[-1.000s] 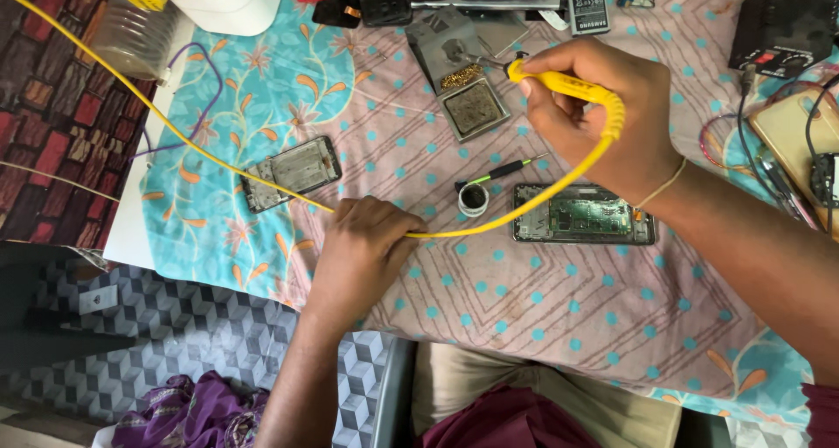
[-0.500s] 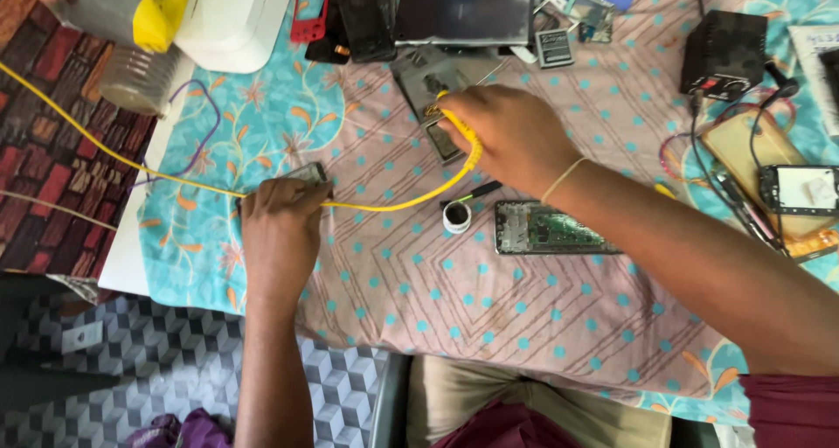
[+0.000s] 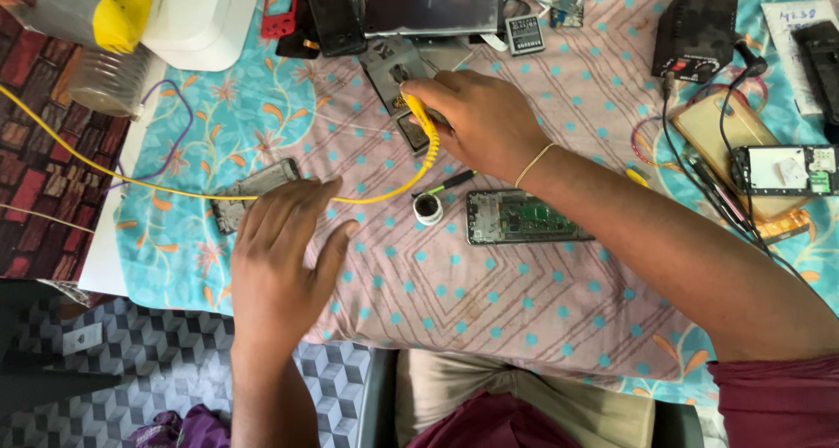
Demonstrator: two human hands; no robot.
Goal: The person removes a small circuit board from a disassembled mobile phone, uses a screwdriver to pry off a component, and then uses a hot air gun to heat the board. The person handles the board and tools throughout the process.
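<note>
Two hands at work: right hand (image 3: 485, 120) fingers closed around a yellow-handled tool with yellow cable (image 3: 422, 120), tip on a small grey phone part (image 3: 411, 133) at far centre. Left hand (image 3: 280, 247) lies open, fingers flat, touching a grey phone frame (image 3: 253, 190) on the left of the dotted pink cloth (image 3: 489, 299).

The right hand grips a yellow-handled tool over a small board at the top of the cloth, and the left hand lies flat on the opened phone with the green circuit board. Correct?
Not quite. In the head view the right hand grips the yellow-handled tool, but the left hand lies beside the grey phone frame; the opened phone lies untouched.
</note>
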